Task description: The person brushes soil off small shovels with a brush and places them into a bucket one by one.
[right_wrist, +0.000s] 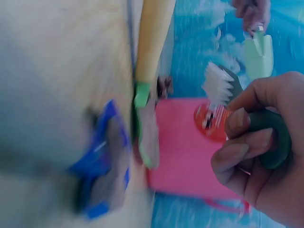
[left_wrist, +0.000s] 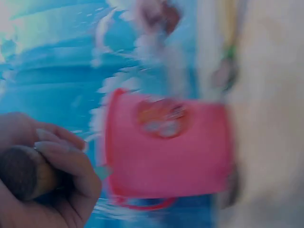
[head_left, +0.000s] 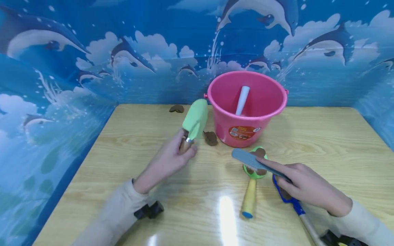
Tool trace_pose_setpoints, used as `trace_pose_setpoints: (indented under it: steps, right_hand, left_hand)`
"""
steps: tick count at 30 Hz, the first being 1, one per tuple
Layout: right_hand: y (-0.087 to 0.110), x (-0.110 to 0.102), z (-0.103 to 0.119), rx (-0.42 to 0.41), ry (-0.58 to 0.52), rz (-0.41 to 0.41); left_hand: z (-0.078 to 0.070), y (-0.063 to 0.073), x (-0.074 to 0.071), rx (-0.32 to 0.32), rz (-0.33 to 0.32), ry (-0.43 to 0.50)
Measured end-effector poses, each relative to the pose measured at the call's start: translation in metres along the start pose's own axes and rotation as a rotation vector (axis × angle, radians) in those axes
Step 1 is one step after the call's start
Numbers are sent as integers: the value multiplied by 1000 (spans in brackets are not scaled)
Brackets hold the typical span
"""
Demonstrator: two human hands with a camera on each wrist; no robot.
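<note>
My left hand (head_left: 166,157) grips a garden trowel (head_left: 196,118) by its short wooden handle, its light green blade pointing up beside the bucket. In the left wrist view the handle's end (left_wrist: 18,173) pokes out of the curled fingers. My right hand (head_left: 309,188) holds a grey-green brush (head_left: 247,159), index finger along its back; white bristles (right_wrist: 217,85) show in the right wrist view. Below the brush lies a small green shovel (head_left: 249,200) with a yellow handle, brown pieces on its head. The brush partly covers that head.
A pink bucket (head_left: 220,123) stands at the back, a pale handle (head_left: 242,100) sticking up inside. Brown clumps lie at the table's back edge (head_left: 176,108) and left of the bucket (head_left: 210,138). A blue shovel (head_left: 298,207) with brown material lies partly under my right hand.
</note>
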State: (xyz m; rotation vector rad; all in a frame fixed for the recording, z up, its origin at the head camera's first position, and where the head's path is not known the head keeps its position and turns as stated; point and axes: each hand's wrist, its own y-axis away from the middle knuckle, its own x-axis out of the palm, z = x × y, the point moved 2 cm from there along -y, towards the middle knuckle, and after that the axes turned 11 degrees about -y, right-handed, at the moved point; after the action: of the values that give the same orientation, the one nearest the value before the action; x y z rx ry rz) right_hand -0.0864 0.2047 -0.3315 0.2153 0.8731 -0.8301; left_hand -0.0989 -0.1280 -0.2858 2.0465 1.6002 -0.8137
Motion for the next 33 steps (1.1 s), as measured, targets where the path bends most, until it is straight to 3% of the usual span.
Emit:
trace_pose_setpoints:
  steps: [3, 7, 11, 15, 23, 28, 33]
  right_hand:
    - [20, -4, -8, -3, 10, -55]
    - [38, -4, -22, -34, 42, -173]
    - [53, 0, -35, -28, 53, -287]
    - [63, 2, -45, 17, 52, -341]
    - [76, 3, -52, 54, 16, -385]
    - [79, 4, -52, 97, -16, -385]
    - [81, 3, -52, 115, -12, -380]
  left_hand:
    - [-23, -23, -21, 138, -74, -220]
    - [-49, -56, -31, 255, -183, -501]
    - [-64, -90, -31, 253, -186, -795]
    - [-73, -121, -28, 255, -150, -975]
    - [-73, -163, -7, 230, -2, -1014]
    - [-68, -175, 6, 220, 76, -897]
    - [-67, -181, 13, 236, 28, -814]
